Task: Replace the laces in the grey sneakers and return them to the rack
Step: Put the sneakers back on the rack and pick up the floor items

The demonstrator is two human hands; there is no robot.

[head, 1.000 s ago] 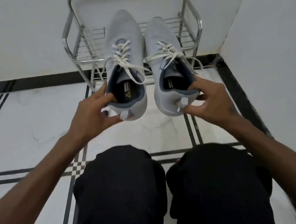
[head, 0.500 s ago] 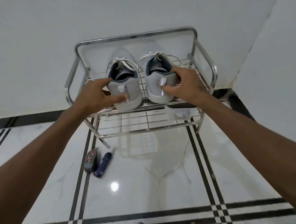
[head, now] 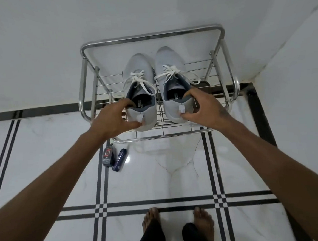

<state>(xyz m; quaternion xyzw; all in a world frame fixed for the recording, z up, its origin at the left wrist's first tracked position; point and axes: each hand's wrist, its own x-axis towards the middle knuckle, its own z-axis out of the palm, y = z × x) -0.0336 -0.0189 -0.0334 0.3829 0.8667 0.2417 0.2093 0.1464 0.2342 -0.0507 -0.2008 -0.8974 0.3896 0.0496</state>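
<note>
Two grey sneakers with white laces stand side by side on the top shelf of a chrome wire shoe rack [head: 222, 48], toes toward the wall. My left hand [head: 110, 121] holds the heel of the left sneaker [head: 139, 71], fingers over the collar and thumb under the heel tab. My right hand [head: 203, 108] grips the heel of the right sneaker [head: 169, 59] the same way. The white laces [head: 139, 79] are tied and hang loosely over the tongues.
The rack stands against a white wall in a corner, with another wall close on the right. Two small dark bottles [head: 114, 157] lie on the marble floor by the rack's left front leg. My bare feet [head: 178, 219] stand on the tiles below.
I have risen from a crouch, and the view now looks down from higher. The sneakers went from held in the air onto the rack's top shelf, both hands still on the heels.
</note>
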